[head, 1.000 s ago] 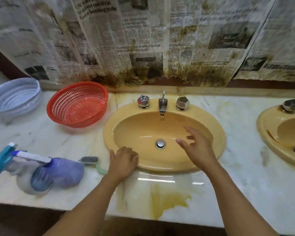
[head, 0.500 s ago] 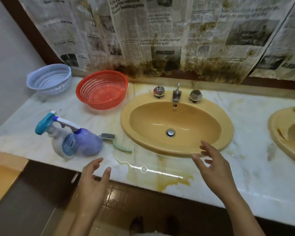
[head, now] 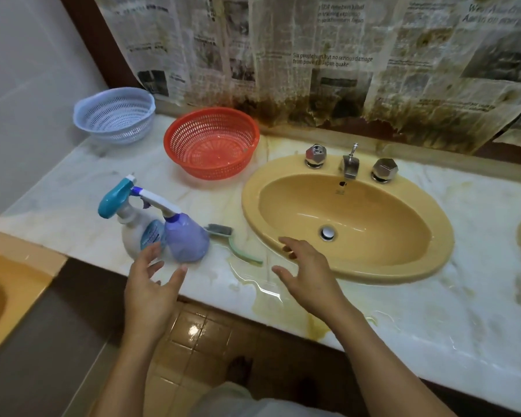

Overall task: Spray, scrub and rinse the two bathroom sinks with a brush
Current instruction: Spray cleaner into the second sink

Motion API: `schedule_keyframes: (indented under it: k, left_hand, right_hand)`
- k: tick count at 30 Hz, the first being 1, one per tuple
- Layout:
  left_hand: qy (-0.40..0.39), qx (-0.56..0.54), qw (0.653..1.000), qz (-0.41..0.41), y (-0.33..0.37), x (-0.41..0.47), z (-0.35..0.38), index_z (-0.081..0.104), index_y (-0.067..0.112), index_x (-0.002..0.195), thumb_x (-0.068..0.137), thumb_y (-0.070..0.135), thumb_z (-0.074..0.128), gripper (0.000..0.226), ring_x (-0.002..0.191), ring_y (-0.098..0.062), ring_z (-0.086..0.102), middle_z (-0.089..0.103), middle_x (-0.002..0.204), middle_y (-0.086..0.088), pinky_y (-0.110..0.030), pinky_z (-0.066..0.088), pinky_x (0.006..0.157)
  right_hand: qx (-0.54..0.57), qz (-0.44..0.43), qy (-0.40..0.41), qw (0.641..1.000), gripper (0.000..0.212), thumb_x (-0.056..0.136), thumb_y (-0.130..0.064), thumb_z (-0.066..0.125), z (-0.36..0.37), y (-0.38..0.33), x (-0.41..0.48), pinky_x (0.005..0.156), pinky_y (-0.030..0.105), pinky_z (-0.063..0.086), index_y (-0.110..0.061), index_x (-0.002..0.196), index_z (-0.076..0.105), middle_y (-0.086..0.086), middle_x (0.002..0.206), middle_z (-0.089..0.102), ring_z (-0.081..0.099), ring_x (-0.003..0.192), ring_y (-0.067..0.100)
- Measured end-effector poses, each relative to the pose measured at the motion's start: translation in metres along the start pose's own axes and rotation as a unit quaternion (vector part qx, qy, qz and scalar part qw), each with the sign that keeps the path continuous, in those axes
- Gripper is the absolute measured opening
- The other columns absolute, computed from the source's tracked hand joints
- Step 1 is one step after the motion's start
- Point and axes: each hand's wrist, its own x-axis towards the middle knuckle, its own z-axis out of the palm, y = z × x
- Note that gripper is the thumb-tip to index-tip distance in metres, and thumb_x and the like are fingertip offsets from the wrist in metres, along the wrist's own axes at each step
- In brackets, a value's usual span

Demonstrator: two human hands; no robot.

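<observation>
Currently both hands are empty, fingers spread wide: left hand (head: 151, 287) near the white spray bottle (head: 134, 236), right hand (head: 310, 278) over the near rim of the sink (head: 253, 212). The brush (head: 223, 230) lies on the counter (head: 433, 311) between them, beside the purple bottle (head: 187, 245).

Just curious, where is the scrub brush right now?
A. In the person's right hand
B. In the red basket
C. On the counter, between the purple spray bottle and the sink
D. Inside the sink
C: the brush lies flat on the counter, with the purple spray bottle on one side and the sink on the other.
</observation>
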Motion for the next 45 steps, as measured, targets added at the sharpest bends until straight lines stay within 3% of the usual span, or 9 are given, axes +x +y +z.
schedule_keyframes:
  k: [7,14,20,26,30,33,37,42,45]
  left_hand:
    - [-0.105,0.039,0.994,0.007,-0.022,0.071,0.006,0.026,0.032,0.159,0.082,0.022,0.086,0.098,0.145,-0.021,0.041,0.037,0.162,0.002,-0.049,0.041,0.116]
    - [-0.149,-0.019,0.988,-0.038,-0.033,0.108,0.02,0.046,0.035,0.142,0.079,0.03,0.086,0.074,0.131,-0.016,0.054,0.054,0.141,0.012,-0.03,0.05,0.099]
    - [-0.185,-0.021,0.982,-0.034,-0.035,0.12,0.019,0.048,0.039,0.137,0.078,0.028,0.087,0.071,0.129,-0.014,0.055,0.056,0.138,0.015,-0.029,0.052,0.099]
    - [-0.185,0.002,0.982,-0.025,-0.033,0.122,0.02,0.048,0.04,0.137,0.079,0.024,0.088,0.073,0.131,-0.019,0.054,0.057,0.141,0.009,-0.04,0.051,0.104]
    - [-0.182,-0.002,0.983,-0.02,-0.027,0.118,0.021,0.049,0.033,0.142,0.079,0.022,0.088,0.075,0.131,-0.019,0.054,0.057,0.139,0.009,-0.038,0.048,0.103]
    - [-0.189,-0.015,0.982,-0.014,-0.022,0.113,0.018,0.048,0.03,0.145,0.079,0.021,0.088,0.077,0.13,-0.019,0.055,0.057,0.14,0.009,-0.038,0.048,0.102]
    - [-0.202,-0.037,0.979,0.007,-0.012,0.104,0.015,0.05,0.034,0.141,0.077,0.02,0.089,0.076,0.126,-0.019,0.058,0.058,0.138,0.012,-0.039,0.051,0.1]
    - [-0.263,-0.061,0.962,0.044,0.01,0.074,0.025,0.055,0.046,0.121,0.075,0.012,0.09,0.067,0.114,-0.007,0.062,0.063,0.115,0.036,-0.028,0.052,0.089]
    - [-0.32,-0.063,0.943,0.061,0.022,0.045,0.044,0.057,0.04,0.128,0.074,0.01,0.09,0.07,0.115,-0.011,0.063,0.064,0.121,0.029,-0.023,0.053,0.085]
  right_hand:
    - [-0.089,0.025,-0.055,0.994,0.058,0.093,-0.034,0.071,0.078,-0.03,0.066,0.106,0.035,0.043,-0.029,0.147,0.05,-0.001,0.139,0.055,0.049,0.13,0.02]
    - [-0.175,0.082,-0.054,0.98,0.04,0.091,-0.027,0.07,0.116,-0.031,0.094,0.083,0.039,0.05,-0.023,0.13,0.064,0.002,0.114,0.056,0.056,0.112,0.027]
    - [-0.183,0.127,-0.055,0.973,0.036,0.094,-0.017,0.061,0.12,-0.038,0.094,0.076,0.037,0.05,-0.026,0.129,0.065,0.001,0.113,0.057,0.054,0.116,0.026]
    - [-0.144,0.183,-0.005,0.972,0.033,0.087,-0.01,0.058,0.109,-0.04,0.088,0.067,0.035,0.045,-0.027,0.111,0.072,0.001,0.109,0.062,0.06,0.106,0.03]
    - [-0.109,0.19,0.021,0.976,0.036,0.088,-0.013,0.059,0.1,-0.045,0.082,0.06,0.032,0.04,-0.033,0.114,0.073,-0.002,0.106,0.065,0.06,0.099,0.026]
    - [-0.073,0.189,0.045,0.978,0.038,0.089,-0.015,0.063,0.092,-0.049,0.075,0.068,0.035,0.047,-0.034,0.122,0.072,-0.001,0.105,0.063,0.061,0.097,0.024]
    - [-0.033,0.174,0.088,0.98,0.042,0.086,-0.016,0.068,0.074,-0.047,0.054,0.073,0.039,0.049,-0.038,0.123,0.071,-0.003,0.087,0.055,0.055,0.082,0.02]
    - [0.007,0.218,0.17,0.961,0.033,0.09,-0.018,0.074,0.038,-0.028,-0.005,0.07,0.029,0.042,-0.029,0.121,0.073,-0.005,0.085,0.055,0.053,0.077,0.011]
    - [0.019,0.261,0.217,0.94,0.037,0.092,-0.021,0.073,0.012,-0.01,-0.054,0.066,0.017,0.038,-0.027,0.128,0.07,-0.009,0.089,0.058,0.054,0.079,0.007]
